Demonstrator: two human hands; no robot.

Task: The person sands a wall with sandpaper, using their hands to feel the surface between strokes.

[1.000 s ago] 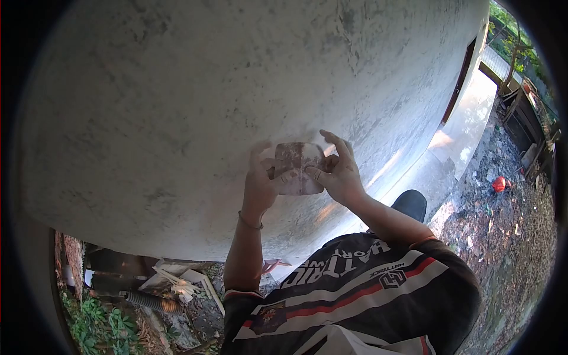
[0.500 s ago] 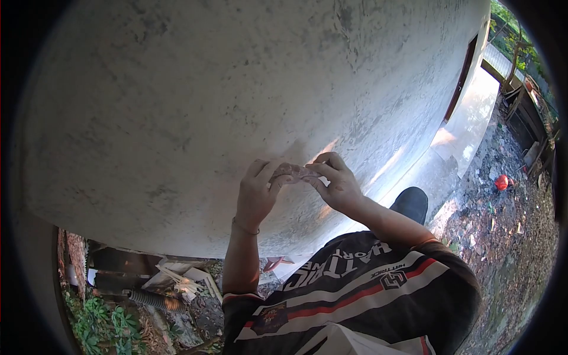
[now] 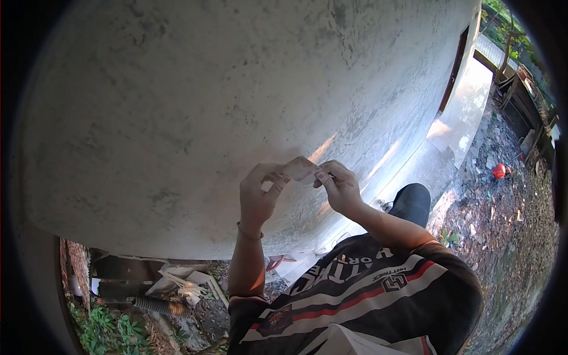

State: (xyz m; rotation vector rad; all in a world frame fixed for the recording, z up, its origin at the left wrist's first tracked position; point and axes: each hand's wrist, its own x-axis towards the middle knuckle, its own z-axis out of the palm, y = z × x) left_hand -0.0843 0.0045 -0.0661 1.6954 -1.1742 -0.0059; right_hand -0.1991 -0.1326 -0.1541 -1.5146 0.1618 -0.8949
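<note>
A small pinkish-brown slip of paper (image 3: pixel 300 170), patterned like a banknote, stretches between my two hands in front of the wall. At its left end, my left hand (image 3: pixel 258 194) pinches it between thumb and fingers. The thumb and fingers of my right hand (image 3: pixel 341 188) grip the opposite end. Its middle lies bare and fairly flat, tilted so that the top corner points up, while both ends are covered by fingertips. A thin band (image 3: pixel 249 232) circles my left wrist.
A stained, pale plaster wall (image 3: pixel 177 106) fills most of the view. Below left are a ribbed black pipe (image 3: pixel 158 305), split wood (image 3: pixel 186 288) and green plants (image 3: pixel 112 328). Littered ground (image 3: pixel 485 225) with a red object (image 3: pixel 500 171) runs along the right. My knee (image 3: pixel 412 203) shows beside the wall.
The slip of paper was bunched and folded between my fingers; now it is opened out flatter. My right hand has turned slightly and moved a little lower.
</note>
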